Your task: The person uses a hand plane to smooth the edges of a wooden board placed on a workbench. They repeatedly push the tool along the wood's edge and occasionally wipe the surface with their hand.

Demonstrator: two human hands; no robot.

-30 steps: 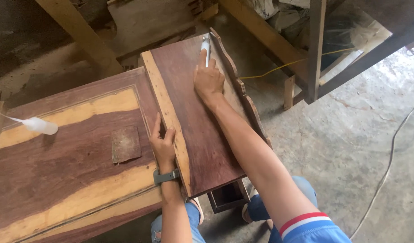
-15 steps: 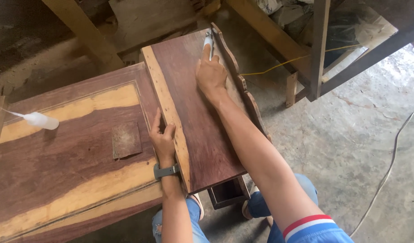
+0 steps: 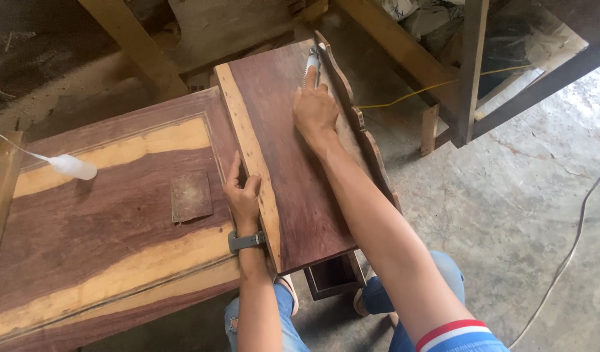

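The right hand [image 3: 315,111], closed around a small white glue bottle [image 3: 311,64], has crept toward 12 o'clock along the reddish-brown board [image 3: 293,169], nearing its far end. The left hand [image 3: 242,195] grips the board's pale edge at 9 o'clock. Beneath lies a large two-tone wooden panel [image 3: 98,228]; grey concrete floor [image 3: 509,195] spreads at 3 o'clock.

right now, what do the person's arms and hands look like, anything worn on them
Both forearms are bare. The left hand has a grey wristband, like a watch strap, around its wrist. The right hand wears nothing; that arm ends in a blue short sleeve with a red and white striped cuff. No gloves or rings visible.
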